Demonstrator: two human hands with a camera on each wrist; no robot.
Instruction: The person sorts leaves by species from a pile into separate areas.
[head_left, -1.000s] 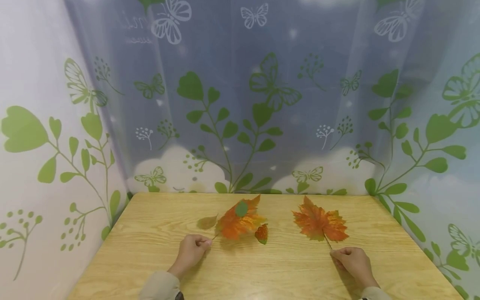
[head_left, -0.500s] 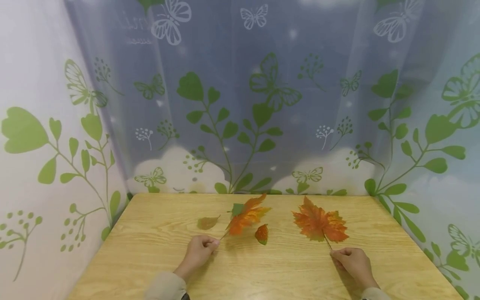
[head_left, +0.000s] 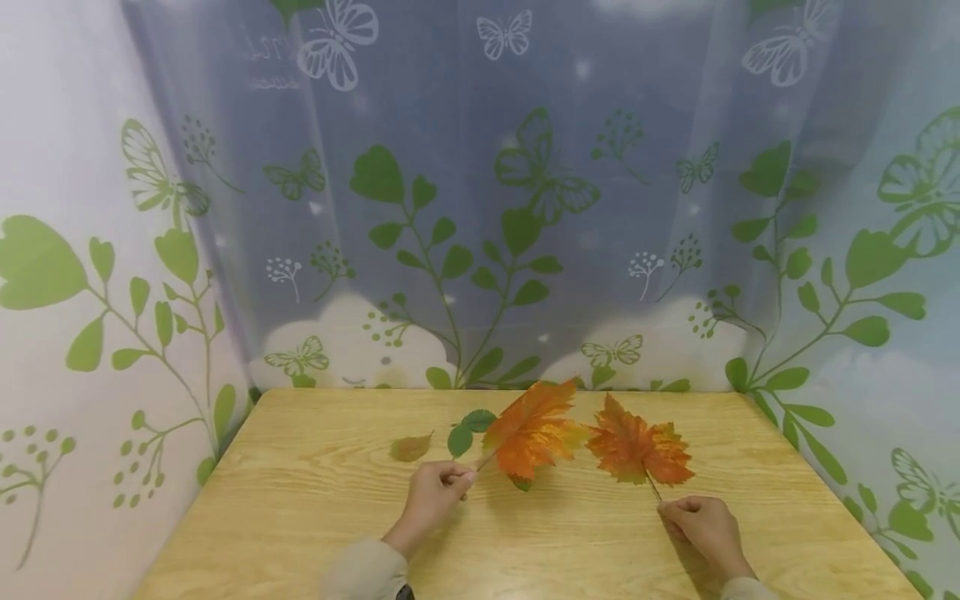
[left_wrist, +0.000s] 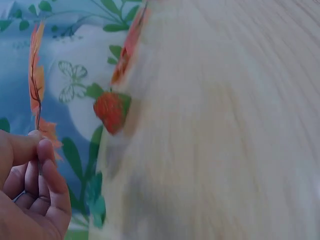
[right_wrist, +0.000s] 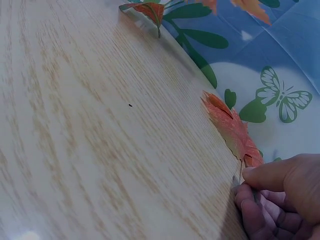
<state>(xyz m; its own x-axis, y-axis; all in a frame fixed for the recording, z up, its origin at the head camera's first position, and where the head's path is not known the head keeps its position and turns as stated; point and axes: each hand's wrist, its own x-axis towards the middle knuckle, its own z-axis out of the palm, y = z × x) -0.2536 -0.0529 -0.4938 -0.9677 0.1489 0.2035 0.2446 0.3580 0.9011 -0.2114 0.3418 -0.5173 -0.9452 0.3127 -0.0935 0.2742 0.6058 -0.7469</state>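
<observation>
My left hand [head_left: 438,496] pinches the thin stem of an orange maple leaf [head_left: 536,429] between thumb and fingertips, holding it up over the table. In the left wrist view that leaf [left_wrist: 36,75] is seen nearly edge-on. My right hand [head_left: 705,529] pinches the stem of a second orange maple leaf [head_left: 641,442], whose blade is low at the back of the table. A small curled red leaf with green edging [left_wrist: 111,112] is mostly hidden behind the left maple leaf in the head view. Left of that maple leaf lies a dark green leaf sprig [head_left: 461,437].
A brownish-yellow leaf [head_left: 411,448] lies on the wooden table [head_left: 300,500] at the left. Behind the table hangs a blue-grey curtain [head_left: 450,167] printed with green plants and butterflies; similar cloth stands on both sides.
My left hand has moved right with its maple leaf, which turned edgeways and then faced forward again. This uncovered the green sprig and covered the small red leaf. The right hand stays put.
</observation>
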